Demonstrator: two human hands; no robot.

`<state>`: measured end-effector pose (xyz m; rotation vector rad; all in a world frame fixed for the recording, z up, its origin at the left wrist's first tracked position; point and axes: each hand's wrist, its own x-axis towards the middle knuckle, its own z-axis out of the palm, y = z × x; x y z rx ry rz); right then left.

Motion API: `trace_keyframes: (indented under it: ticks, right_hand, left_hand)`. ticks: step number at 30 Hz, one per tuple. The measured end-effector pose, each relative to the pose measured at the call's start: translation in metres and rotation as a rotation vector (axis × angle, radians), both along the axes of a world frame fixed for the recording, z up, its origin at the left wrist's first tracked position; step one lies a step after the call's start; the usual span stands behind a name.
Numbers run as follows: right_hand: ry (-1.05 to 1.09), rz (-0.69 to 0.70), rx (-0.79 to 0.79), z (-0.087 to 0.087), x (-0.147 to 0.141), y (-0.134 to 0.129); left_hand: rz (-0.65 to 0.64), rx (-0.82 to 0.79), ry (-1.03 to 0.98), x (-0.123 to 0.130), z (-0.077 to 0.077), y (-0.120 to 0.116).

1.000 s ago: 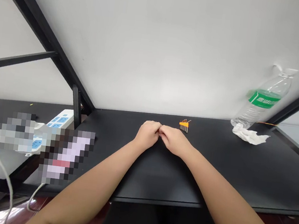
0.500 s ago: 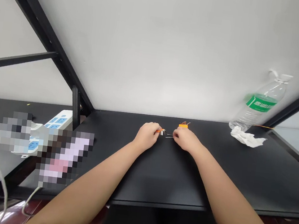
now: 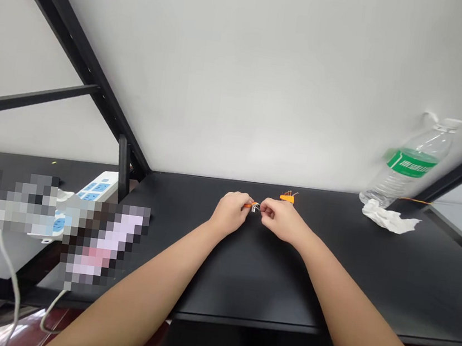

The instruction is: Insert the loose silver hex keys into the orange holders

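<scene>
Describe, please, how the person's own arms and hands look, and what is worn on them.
The left arm and right arm are bare as far as the picture shows, without sleeves. The left hand and right hand wear no gloves. No watch or bracelet shows; rings cannot be ruled out.

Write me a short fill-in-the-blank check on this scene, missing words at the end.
1. The left hand grips a small piece by its ____ coloured part.
2. The toothed piece lies just beyond the ____ hand.
3. The label on the bottle is mainly ____.
4. The power strip lies on the person's ____ side.

Missing words: orange; right; green; left.
</scene>
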<state>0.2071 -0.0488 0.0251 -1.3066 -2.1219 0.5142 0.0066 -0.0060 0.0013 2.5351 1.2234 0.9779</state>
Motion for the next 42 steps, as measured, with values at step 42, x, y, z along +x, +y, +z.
trace_keyframes:
  ticks: [42]
  right_hand:
    - [-0.280, -0.210, 0.077, 0.009, -0.029, -0.021]
  left_hand:
    - [0.095, 0.195, 0.160, 0.003, 0.004, -0.002]
